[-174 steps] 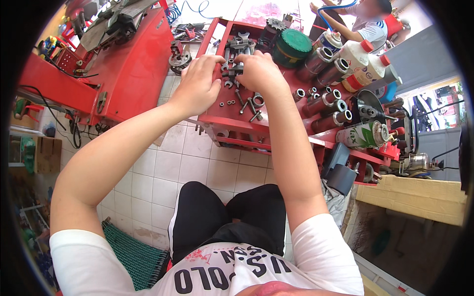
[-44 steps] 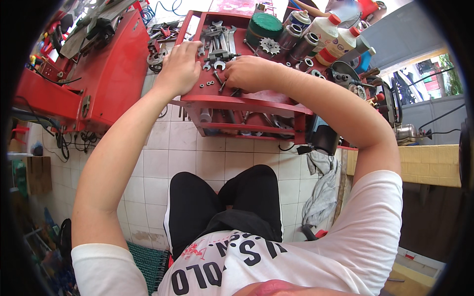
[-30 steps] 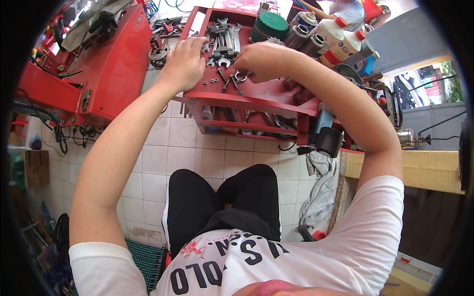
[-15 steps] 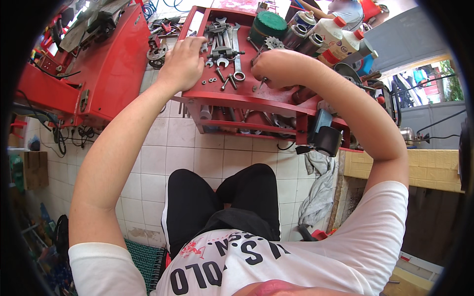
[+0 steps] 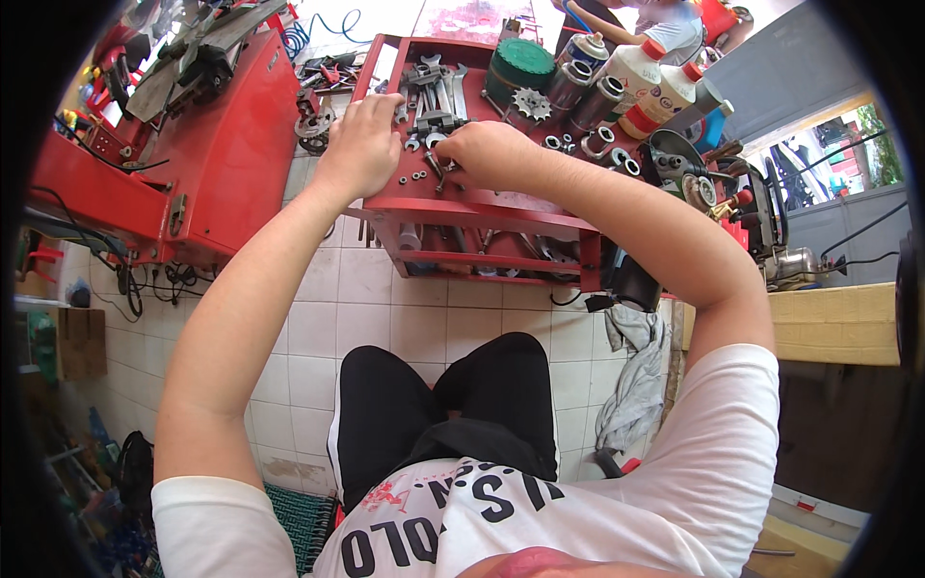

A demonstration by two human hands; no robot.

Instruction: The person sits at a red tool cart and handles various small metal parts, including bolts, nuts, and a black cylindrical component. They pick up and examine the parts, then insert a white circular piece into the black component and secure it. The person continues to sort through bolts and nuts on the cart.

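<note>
My left hand [image 5: 364, 144] lies on the left rim of the red tool cart [image 5: 501, 206], its fingers stretched out and nothing seen in it. My right hand [image 5: 489, 156] is closed over the cart top, right beside a couple of bolts [image 5: 436, 171]. Whatever its fingers grip is hidden. Between my hands lie several wrenches [image 5: 445, 94] and a dark metal clamp-like part [image 5: 434, 123]. A few small nuts [image 5: 414, 177] sit near the front edge. Behind my right hand is a toothed metal sprocket [image 5: 531, 104].
A green round tub [image 5: 522, 65], metal cylinders [image 5: 597, 94] and red-capped white bottles [image 5: 631, 72] crowd the cart's right side. A red cabinet [image 5: 246, 144] stands at left. At the far side, another person [image 5: 665, 27] is partly in view. A grey cloth [image 5: 631, 385] lies on the tiled floor.
My right hand has moved left across the cart top to the bolts, uncovering metal rings and covering the ring end of a wrench. My left hand stays on the rim.
</note>
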